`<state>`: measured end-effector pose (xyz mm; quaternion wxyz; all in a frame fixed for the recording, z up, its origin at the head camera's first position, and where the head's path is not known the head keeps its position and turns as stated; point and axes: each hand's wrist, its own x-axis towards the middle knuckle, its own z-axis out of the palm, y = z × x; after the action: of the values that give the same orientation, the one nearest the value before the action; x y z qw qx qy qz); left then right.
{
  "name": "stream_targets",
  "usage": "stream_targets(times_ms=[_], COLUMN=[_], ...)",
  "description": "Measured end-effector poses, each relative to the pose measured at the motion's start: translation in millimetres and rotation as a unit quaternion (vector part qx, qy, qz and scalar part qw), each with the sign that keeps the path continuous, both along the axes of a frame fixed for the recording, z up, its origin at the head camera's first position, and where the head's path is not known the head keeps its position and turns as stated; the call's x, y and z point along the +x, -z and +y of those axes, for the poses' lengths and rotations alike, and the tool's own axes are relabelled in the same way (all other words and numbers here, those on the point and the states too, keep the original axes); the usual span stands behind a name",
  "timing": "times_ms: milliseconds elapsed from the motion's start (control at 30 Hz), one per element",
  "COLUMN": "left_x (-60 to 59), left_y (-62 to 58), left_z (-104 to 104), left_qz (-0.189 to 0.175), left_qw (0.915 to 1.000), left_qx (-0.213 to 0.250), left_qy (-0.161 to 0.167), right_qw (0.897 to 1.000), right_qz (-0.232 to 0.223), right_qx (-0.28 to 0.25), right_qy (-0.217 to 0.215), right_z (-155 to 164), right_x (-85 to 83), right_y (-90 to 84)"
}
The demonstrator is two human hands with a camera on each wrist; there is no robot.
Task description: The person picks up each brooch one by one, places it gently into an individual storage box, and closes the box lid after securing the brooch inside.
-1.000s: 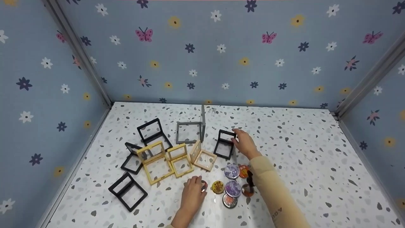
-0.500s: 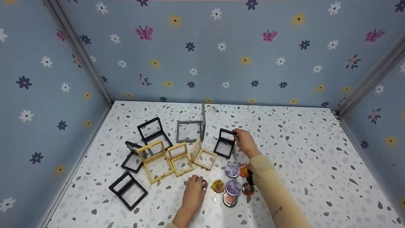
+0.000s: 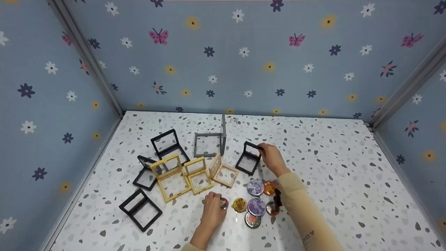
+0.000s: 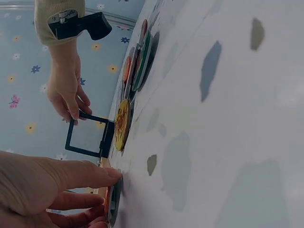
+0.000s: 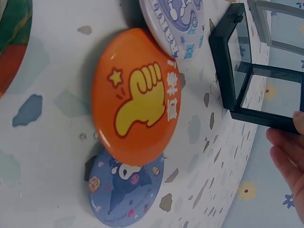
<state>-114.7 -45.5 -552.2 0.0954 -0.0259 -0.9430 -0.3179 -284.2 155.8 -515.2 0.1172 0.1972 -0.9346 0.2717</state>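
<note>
In the head view my right hand [image 3: 273, 158] pinches the top corner of the raised half of a small black hinged display frame [image 3: 248, 170]. Its lower half lies on the table; clear film spans both halves, as the right wrist view shows. My left hand [image 3: 212, 212] is low on the table, thumb and fingers at the edge of a round button badge [image 4: 114, 202], which the hand partly covers. Right of it lie a yellow badge [image 3: 239, 205], two purple badges [image 3: 256, 206], an orange thumbs-up badge [image 5: 135, 95] and a blue cartoon badge [image 5: 126, 190].
Left and behind stand several opened hinged frames: a grey one [image 3: 208, 155], a pale wooden one [image 3: 226, 184], two yellow ones [image 3: 174, 198] and several black ones [image 3: 153, 221]. Flower-patterned panels [image 3: 244, 69] enclose the speckled table [image 3: 348, 181] at the back and sides.
The small black frame has turned slightly and its raised half has shifted right, along with my right hand. My left hand stays by the badge.
</note>
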Motion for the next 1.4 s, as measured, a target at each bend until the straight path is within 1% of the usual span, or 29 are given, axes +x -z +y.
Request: stream_targets(times_ms=[133,267,367,500,733,900,967,1067,1267,1400], left_x=[0.0,-0.8,-1.5,-2.3,-6.2,-13.3,-16.8,-22.2,-34.7,-44.5], left_y=[-0.9,-2.9,-4.8,-7.5,-9.6,-12.0,-13.5,-15.8,-21.0,-23.8], left_z=[1,1,3,5,10,16,19,23,30,36], left_qz=[0.006,-0.010,-0.011,0.007,0.043,0.066,0.069,0.064,0.041,0.045], left_qw=[0.9999,0.9998,0.9996,0.9993,0.9982,0.9958,0.9953,0.9956,0.9962,0.9957], left_qx=[0.010,0.018,0.025,0.036,0.042,0.063,0.067,0.066,0.071,0.072], left_qy=[-0.004,-0.006,-0.009,-0.010,0.003,0.010,0.014,0.018,0.029,0.038], right_qw=[1.000,1.000,1.000,1.000,1.000,1.000,1.000,1.000,1.000,1.000], right_qz=[-0.002,-0.008,0.000,0.013,-0.001,0.010,0.012,0.009,0.006,0.000], right_qx=[0.005,0.010,0.006,0.003,0.010,0.005,0.005,0.007,0.000,-0.005], right_qy=[0.008,0.014,0.009,0.005,0.015,0.015,0.016,0.022,0.028,0.030], right_z=[1,2,4,8,14,16,17,19,21,21], right_x=[2.3,4.6,6.9,10.3,16.6,20.1,21.2,22.5,25.6,26.7], right_y=[-0.1,-0.8,-1.2,-1.1,0.1,-0.6,-0.9,-0.5,0.0,0.2])
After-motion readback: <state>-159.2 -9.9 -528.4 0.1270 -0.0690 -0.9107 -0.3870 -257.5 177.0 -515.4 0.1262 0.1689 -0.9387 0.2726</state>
